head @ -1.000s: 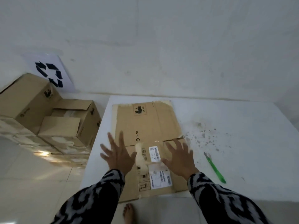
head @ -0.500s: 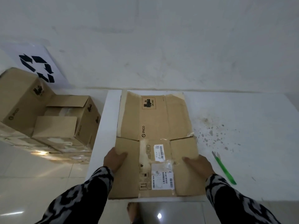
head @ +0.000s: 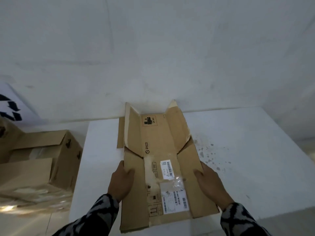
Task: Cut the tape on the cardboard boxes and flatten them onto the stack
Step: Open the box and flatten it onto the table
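Flattened PICO cardboard box (head: 160, 160) lifted off the white table (head: 238, 150), side panels bowed upward. Gripped at its left edge by left hand (head: 120, 182), thumb on top; likewise at its right edge by right hand (head: 212, 183).

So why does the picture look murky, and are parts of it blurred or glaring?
Head view: dim, bluish light, soft overall. The boxes at the left edge smear with blur, and a bright glare patch lies on the floor below them. The wide lens bends the table edges. The cardboard in both hands stays fairly readable.
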`<action>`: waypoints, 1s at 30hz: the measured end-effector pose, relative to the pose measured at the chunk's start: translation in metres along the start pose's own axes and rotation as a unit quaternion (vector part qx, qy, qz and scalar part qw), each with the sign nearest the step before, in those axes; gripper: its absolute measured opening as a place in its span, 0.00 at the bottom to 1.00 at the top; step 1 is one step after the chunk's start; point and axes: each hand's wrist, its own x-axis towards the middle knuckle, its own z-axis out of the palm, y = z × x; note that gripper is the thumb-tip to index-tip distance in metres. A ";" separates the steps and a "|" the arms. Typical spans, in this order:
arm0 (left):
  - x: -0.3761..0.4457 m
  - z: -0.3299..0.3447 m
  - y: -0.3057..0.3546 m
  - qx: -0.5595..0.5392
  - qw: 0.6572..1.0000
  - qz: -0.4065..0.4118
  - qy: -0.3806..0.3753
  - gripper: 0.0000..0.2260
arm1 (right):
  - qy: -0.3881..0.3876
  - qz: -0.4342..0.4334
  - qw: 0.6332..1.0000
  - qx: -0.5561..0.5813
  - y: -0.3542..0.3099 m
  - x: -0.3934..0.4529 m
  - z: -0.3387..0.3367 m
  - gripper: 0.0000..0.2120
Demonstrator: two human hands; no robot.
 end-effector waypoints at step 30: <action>-0.011 0.411 0.220 0.042 0.978 -0.154 -0.135 0.15 | 0.095 0.125 0.987 -0.033 0.316 0.129 -0.346 0.20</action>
